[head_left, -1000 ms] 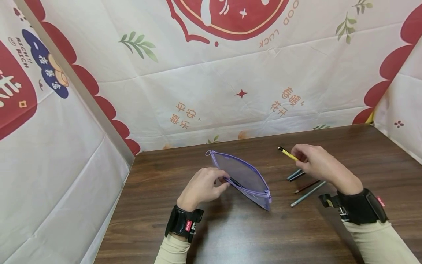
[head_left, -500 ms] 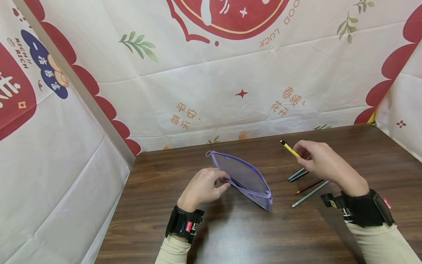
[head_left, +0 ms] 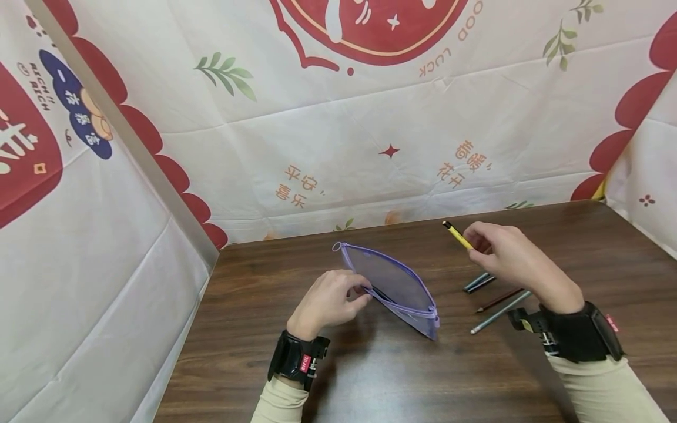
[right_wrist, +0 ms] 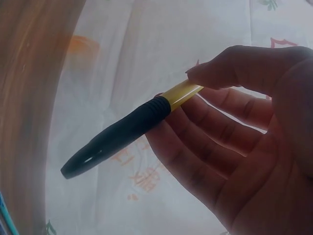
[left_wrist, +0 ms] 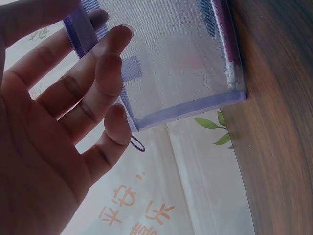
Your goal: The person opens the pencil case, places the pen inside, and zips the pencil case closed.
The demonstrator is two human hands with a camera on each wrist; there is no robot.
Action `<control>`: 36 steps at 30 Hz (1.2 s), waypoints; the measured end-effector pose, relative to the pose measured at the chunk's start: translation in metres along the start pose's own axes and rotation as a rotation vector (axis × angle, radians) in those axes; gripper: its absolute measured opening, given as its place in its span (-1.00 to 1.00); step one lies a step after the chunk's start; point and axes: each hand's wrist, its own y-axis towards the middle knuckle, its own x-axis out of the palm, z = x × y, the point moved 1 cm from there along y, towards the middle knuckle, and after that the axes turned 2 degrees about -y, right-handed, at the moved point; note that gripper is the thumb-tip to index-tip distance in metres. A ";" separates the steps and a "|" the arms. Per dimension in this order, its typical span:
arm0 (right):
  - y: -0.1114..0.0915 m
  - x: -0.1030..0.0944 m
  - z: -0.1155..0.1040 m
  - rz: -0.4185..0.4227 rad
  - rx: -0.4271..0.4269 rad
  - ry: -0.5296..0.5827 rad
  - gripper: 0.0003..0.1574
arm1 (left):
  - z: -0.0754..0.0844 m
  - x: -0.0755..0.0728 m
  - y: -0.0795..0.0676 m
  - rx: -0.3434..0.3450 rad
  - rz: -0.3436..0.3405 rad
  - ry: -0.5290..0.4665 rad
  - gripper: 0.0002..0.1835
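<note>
My left hand (head_left: 332, 296) pinches the near edge of a purple mesh zipper pouch (head_left: 388, 273) between thumb and fingertips. The mouth of the pouch gapes, and through its mesh in the left wrist view a dark red pencil (left_wrist: 226, 44) shows along one side. Raised over the right part of the table, my right hand (head_left: 510, 252) grips a yellow pencil (head_left: 459, 235). A black, ridged sleeve (right_wrist: 117, 137) covers the end seen in the right wrist view. Beneath that hand, a teal pencil (head_left: 499, 313) and a dark red pencil (head_left: 497, 301) lie on the table.
More slim blue-green and black sticks (head_left: 478, 282) lie together just behind those pencils. The brown wooden table (head_left: 264, 352) ends at a printed white cloth (head_left: 254, 158) at the back, and a second cloth panel (head_left: 121, 264) stands along the left.
My right hand has risen slightly with the yellow pencil, shifting a little right and then back left. The left hand keeps its pinch on the pouch.
</note>
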 end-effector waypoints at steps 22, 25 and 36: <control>0.015 0.005 -0.034 0.119 -0.067 0.063 -0.82 | 0.001 0.001 0.001 0.008 0.006 0.016 -0.82; 0.015 0.006 -0.035 0.115 -0.064 0.070 -0.82 | 0.001 0.001 0.001 0.010 0.004 0.017 -0.82; 0.018 0.006 -0.037 0.120 -0.042 0.087 -0.83 | 0.001 -0.001 0.001 0.021 0.008 0.010 -0.82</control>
